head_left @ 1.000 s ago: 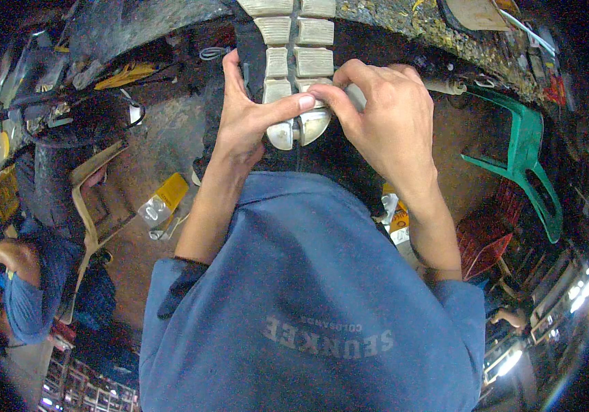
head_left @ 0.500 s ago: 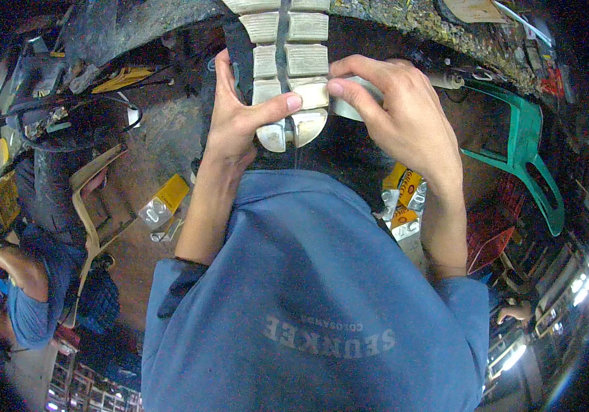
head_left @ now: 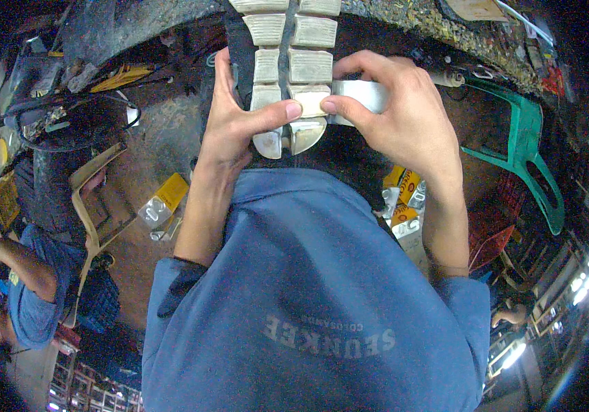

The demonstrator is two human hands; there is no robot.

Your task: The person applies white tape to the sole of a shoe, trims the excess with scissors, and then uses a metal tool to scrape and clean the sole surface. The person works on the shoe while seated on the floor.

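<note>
Two side-by-side rows of pale ribbed blocks (head_left: pixel 310 66), with rounded end pieces nearest me, run away from my body. A dark gap separates the rows. My left hand (head_left: pixel 234 118) grips them from the left, its thumb lying across onto the right row near the end; most of its other fingers are hidden. In my right hand (head_left: pixel 404 110) is a smooth whitish curved piece (head_left: pixel 363 96), pinched between thumb and fingers. That piece lies against the right row's edge, and the thumb tip touches a block there.
A dark, crusted bench edge (head_left: pixel 404 24) curves across the far side. Green plastic chair parts (head_left: pixel 524 130) stand at right, a beige chair (head_left: pixel 88 199) at left. Yellow-and-clear packages (head_left: pixel 164 199) lie below on both sides. A co-worker in blue (head_left: pixel 37 275) sits far left.
The block rows have shifted slightly toward me, their far part swinging right. The whitish piece shows more, and my right thumb has moved a little nearer me. The co-worker's arm moved.
</note>
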